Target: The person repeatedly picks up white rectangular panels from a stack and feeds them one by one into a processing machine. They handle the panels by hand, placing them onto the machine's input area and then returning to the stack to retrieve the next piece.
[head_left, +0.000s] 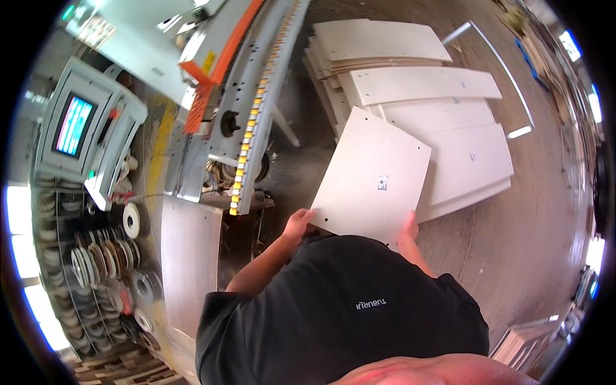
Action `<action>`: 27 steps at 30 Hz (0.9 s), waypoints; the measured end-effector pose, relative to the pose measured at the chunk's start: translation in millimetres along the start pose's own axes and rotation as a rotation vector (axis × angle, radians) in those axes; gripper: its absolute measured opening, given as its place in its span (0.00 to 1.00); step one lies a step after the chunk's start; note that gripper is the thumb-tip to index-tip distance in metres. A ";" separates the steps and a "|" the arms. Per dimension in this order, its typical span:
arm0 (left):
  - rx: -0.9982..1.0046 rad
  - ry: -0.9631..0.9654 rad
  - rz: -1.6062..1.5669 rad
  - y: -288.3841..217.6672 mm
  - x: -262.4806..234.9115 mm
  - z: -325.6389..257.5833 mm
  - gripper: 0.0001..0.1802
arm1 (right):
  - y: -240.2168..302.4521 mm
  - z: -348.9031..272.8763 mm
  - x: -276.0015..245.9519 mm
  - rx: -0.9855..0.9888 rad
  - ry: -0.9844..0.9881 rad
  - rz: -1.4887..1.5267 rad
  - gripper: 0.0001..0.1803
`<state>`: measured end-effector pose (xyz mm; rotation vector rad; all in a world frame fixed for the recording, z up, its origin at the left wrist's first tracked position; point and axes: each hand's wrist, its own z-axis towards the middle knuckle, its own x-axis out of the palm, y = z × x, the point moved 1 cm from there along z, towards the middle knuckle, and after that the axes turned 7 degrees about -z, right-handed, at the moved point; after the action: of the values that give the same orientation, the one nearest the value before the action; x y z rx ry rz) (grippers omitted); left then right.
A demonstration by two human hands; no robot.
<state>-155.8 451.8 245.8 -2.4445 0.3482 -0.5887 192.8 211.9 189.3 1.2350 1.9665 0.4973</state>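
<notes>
I hold a pale cream rectangular board (pixel 375 176) in front of my black shirt, tilted with one corner pointing away from me. My left hand (pixel 298 222) grips its near left corner. On its near right edge my right hand (pixel 409 231) is closed. A small sticker and a few drilled holes show on the board's face. Just beyond it lies a stack of similar cream boards (pixel 443 122) on the floor.
A long machine with an orange guard and a yellow-dotted roller track (pixel 256 109) runs at the left. A control screen (pixel 74 125) stands further left, above a rack of edge-band rolls (pixel 102 269). Brown floor (pixel 539 212) spreads to the right.
</notes>
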 end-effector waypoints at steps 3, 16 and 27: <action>0.097 -0.054 -0.176 10.6 -54.1 -30.7 0.14 | 15.4 -30.7 60.5 -0.116 0.110 -0.045 0.41; 0.388 -0.394 -0.962 41.3 -199.5 -100.0 0.04 | 36.3 -198.2 295.7 -0.246 0.538 -0.231 0.34; 0.851 -0.682 1.000 -61.1 -170.0 -122.0 0.25 | 31.6 -277.5 348.5 -0.602 1.359 -0.977 0.30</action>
<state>-355.9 503.7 315.2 -1.2678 0.7471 0.4574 -88.7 552.5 254.2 -0.7513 2.7210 1.4256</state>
